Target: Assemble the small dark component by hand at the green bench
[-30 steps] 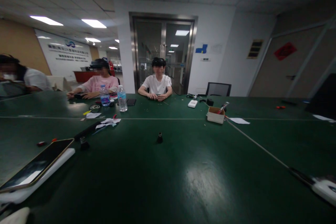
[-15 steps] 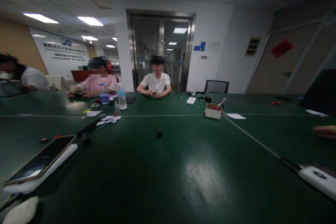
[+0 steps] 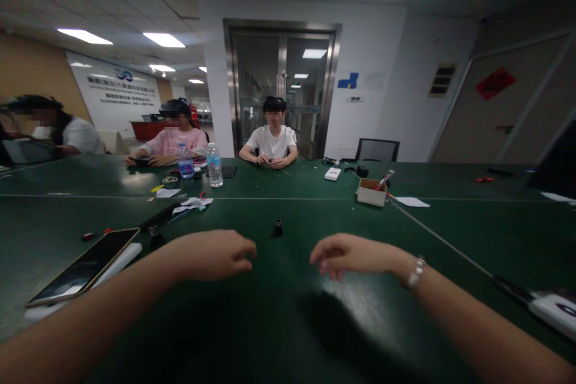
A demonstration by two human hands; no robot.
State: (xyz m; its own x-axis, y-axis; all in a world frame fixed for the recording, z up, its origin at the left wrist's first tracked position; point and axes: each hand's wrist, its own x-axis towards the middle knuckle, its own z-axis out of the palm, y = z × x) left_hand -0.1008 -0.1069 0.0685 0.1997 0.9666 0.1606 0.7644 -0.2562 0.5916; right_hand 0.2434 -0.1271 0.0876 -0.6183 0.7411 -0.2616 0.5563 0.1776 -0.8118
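Note:
Both of my hands hover over the dark green table. My left hand is open, thumb and index finger apart, with nothing between them. My right hand is open too, its fingers loosely curved and holding nothing; a silver bracelet circles that wrist. Just beyond the hands, between them, stands a small black cone-shaped piece with a narrower top. Neither hand touches it. A similar small dark piece lies beyond my left forearm.
A phone rests on a white device at the left. Two water bottles, crumpled paper and a small open box stand farther back. A cable runs to a white device at right. Several people sit across the table.
Both my hands have come into view from below and reached forward over the table. The whole view has shifted slightly. The black cone-shaped piece stays in its place on the table.

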